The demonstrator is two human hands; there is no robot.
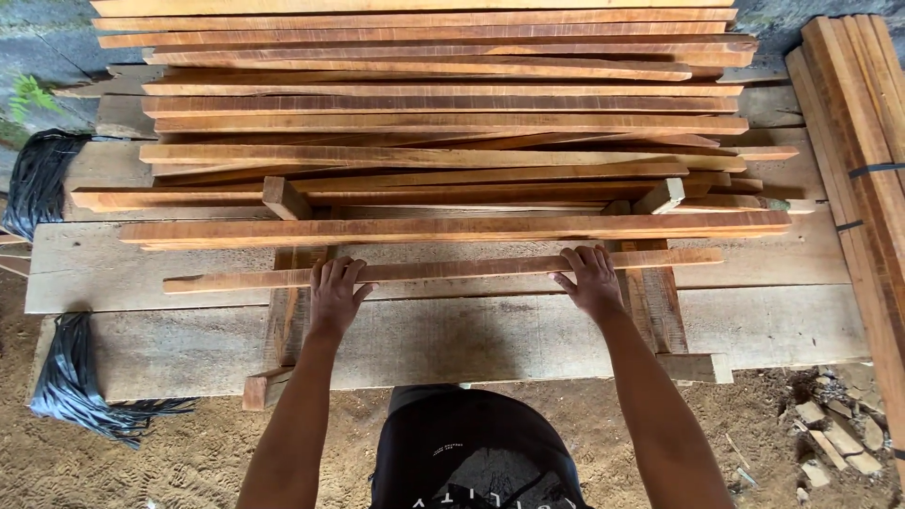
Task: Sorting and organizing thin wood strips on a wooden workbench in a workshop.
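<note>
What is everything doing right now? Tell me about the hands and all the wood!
left hand: palm down, fingers over the thin slat
right hand: palm down, fingers over the same slat
thin slat: lying flat across two wooden supports
wood pile: slats stacked sideways, loosely layered
strapped bundle: bound with dark bands, at the right
black plastic strips: bunched, hanging off the left edge

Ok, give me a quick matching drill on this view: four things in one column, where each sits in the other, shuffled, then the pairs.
Things:
1. left hand
2. right hand
3. black strap bundle
4. bundled planks

Places:
A. leaning along the right edge of the view
B. on the front slat, towards its right end
C. hanging off the bench's left end
D. on the front slat, left of its middle

Pairs: 1-D, 2-B, 3-C, 4-A
</note>
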